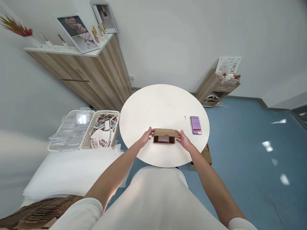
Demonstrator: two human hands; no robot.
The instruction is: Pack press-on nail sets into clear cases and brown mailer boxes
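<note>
A small brown cardboard box (165,131) stands on the round white table (163,99), its flap partly raised and its front side open towards me. Inside it lies a pale, shiny item (163,139) whose kind I cannot make out. My left hand (145,138) grips the box's left end, with thumb and fingers at the flap's corner. At the other end, my right hand (183,141) holds the right corner of the flap between its fingers and thumb.
A purple-screened phone (196,125) lies right on the table. To the left stand baskets of clear plastic cases (72,129) and printed cards (103,130), near stacked white sheets (69,172) and folded cardboard (40,212). A cardboard carton (206,155) is below the table's right edge.
</note>
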